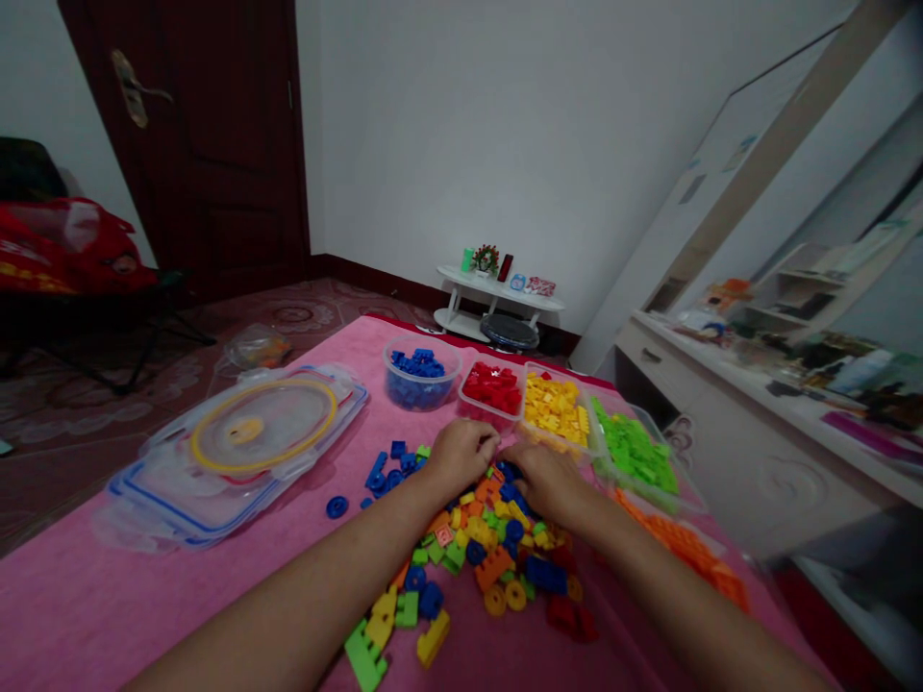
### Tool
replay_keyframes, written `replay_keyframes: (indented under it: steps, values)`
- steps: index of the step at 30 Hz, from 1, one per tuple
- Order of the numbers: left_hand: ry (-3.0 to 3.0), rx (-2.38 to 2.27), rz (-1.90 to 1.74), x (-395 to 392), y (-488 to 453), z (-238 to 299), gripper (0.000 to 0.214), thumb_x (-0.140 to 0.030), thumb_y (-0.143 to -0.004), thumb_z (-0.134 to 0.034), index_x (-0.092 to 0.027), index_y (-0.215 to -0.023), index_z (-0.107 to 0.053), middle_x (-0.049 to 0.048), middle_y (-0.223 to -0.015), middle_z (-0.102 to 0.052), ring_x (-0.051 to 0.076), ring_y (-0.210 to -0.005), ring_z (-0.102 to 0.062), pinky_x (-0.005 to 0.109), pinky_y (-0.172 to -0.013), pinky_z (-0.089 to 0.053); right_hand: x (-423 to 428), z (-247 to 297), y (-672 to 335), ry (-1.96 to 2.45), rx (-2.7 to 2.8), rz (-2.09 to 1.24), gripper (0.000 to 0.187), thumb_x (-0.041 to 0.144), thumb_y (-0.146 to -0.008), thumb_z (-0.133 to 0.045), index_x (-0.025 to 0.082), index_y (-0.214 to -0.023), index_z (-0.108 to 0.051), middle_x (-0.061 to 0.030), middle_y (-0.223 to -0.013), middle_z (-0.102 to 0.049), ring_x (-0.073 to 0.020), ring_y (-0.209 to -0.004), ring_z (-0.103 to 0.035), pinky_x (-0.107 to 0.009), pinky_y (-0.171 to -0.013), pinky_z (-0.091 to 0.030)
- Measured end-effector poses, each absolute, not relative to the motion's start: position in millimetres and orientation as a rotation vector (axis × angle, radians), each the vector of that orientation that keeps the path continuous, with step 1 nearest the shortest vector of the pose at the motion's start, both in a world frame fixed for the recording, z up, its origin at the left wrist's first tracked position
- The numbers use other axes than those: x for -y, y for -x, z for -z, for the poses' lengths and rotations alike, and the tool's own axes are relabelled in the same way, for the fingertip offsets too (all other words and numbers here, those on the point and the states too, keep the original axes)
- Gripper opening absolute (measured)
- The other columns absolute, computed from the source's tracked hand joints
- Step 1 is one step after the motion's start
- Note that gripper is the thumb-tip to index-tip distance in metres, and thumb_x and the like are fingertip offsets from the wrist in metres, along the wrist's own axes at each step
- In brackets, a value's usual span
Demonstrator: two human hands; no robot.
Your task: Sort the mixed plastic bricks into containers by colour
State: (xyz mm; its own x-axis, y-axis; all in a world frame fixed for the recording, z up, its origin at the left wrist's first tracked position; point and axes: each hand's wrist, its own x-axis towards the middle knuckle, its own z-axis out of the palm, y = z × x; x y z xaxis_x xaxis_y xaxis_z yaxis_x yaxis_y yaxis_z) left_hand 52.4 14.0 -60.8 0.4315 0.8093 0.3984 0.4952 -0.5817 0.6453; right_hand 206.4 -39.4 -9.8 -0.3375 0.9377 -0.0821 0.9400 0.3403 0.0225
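Observation:
A mixed pile of plastic building blocks (480,527) in orange, yellow, green, blue and red lies on the pink cloth. At its far edge is my left hand (461,457), fingers curled together; whatever they hold is hidden. My right hand (544,479) is bent down close beside it, over dark blue blocks (513,492), its fingertips mostly out of sight. Just beyond the hands stand a round tub of blue blocks (422,386), a box of red blocks (492,386) and a box of yellow blocks (555,408). Green blocks (638,452) fill another box to the right.
Orange blocks (685,548) lie in a container beside my right forearm. Stacked clear lids (263,432) rest on the left of the pink-covered table (64,615). Loose blue pieces (336,506) lie left of the pile. A white dresser (728,413) stands at right.

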Motion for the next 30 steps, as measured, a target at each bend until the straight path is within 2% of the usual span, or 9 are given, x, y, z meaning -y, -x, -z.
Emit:
replay_keyframes:
  steps: [5, 8, 11, 15, 19, 24, 30]
  values:
    - [-2.249, -1.103, -0.97, -13, -51, 58, 0.026, -0.024, -0.083, -0.045, -0.017, -0.078, -0.07, 0.0047, -0.077, -0.07, 0.016, -0.07, -0.06, 0.024, -0.064, -0.037, 41, 2, -204, -1.939, -2.487, -0.035, 0.038, 0.023, -0.08, -0.048, 0.025, -0.116, -0.059, -0.0082, -0.105, -0.067, -0.024, -0.096, -0.061, -0.031, -0.076, -0.039]
    - [-2.266, -1.095, -0.971, -13, -51, 58, 0.024, -0.022, -0.081, -0.046, -0.017, -0.073, -0.068, 0.004, -0.073, -0.069, 0.015, -0.069, -0.059, 0.024, -0.062, -0.035, 48, -4, -203, -1.995, -2.461, -0.038, 0.032, 0.027, -0.079, -0.05, 0.026, -0.108, -0.063, -0.0066, -0.096, -0.069, -0.023, -0.087, -0.062, -0.03, -0.07, -0.039]
    - [-2.277, -1.084, -0.988, -12, -51, 59, 0.022, -0.021, -0.08, -0.046, -0.017, -0.068, -0.065, 0.0034, -0.07, -0.068, 0.014, -0.066, -0.058, 0.023, -0.06, -0.034, 53, 1, -203, -1.919, -2.479, 0.095, 0.025, 0.028, -0.077, -0.055, 0.026, -0.097, -0.068, -0.0043, -0.09, -0.069, -0.0215, -0.084, -0.062, -0.028, -0.068, -0.038]
    - [-2.269, -1.082, -1.014, -12, -51, 60, 0.023, -0.021, -0.08, -0.046, -0.017, -0.067, -0.064, 0.0032, -0.07, -0.067, 0.014, -0.066, -0.059, 0.023, -0.06, -0.034, 53, 16, -201, -1.956, -2.493, 0.222, 0.028, 0.024, -0.073, -0.058, 0.024, -0.099, -0.068, -0.0039, -0.091, -0.07, -0.0185, -0.082, -0.062, -0.025, -0.069, -0.038]
    - [-2.275, -1.066, -0.997, -13, -50, 60, 0.022, -0.021, -0.081, -0.046, -0.017, -0.069, -0.065, 0.003, -0.072, -0.068, 0.014, -0.067, -0.059, 0.023, -0.061, -0.035, 53, 8, -203, -1.981, -2.555, 0.229, 0.028, 0.022, -0.075, -0.053, 0.023, -0.097, -0.07, -0.0036, -0.09, -0.071, -0.0173, -0.081, -0.062, -0.024, -0.068, -0.039]
    - [-2.284, -1.067, -1.005, -13, -51, 60, 0.025, -0.023, -0.082, -0.045, -0.016, -0.071, -0.066, 0.0037, -0.071, -0.069, 0.014, -0.066, -0.059, 0.023, -0.06, -0.034, 58, -13, -216, -1.884, -2.523, 0.229, 0.03, 0.019, -0.074, -0.054, 0.024, -0.097, -0.072, -0.0045, -0.094, -0.071, -0.0187, -0.087, -0.063, -0.025, -0.075, -0.041]
    - [-2.272, -1.083, -0.988, -11, -52, 58, 0.026, -0.024, -0.083, -0.045, -0.016, -0.071, -0.067, 0.0042, -0.072, -0.069, 0.015, -0.068, -0.059, 0.023, -0.061, -0.035, 67, -4, -215, -1.808, -2.46, 0.351, 0.036, 0.011, -0.068, -0.055, 0.018, -0.099, -0.072, -0.0084, -0.1, -0.069, -0.0207, -0.093, -0.061, -0.026, -0.08, -0.042]
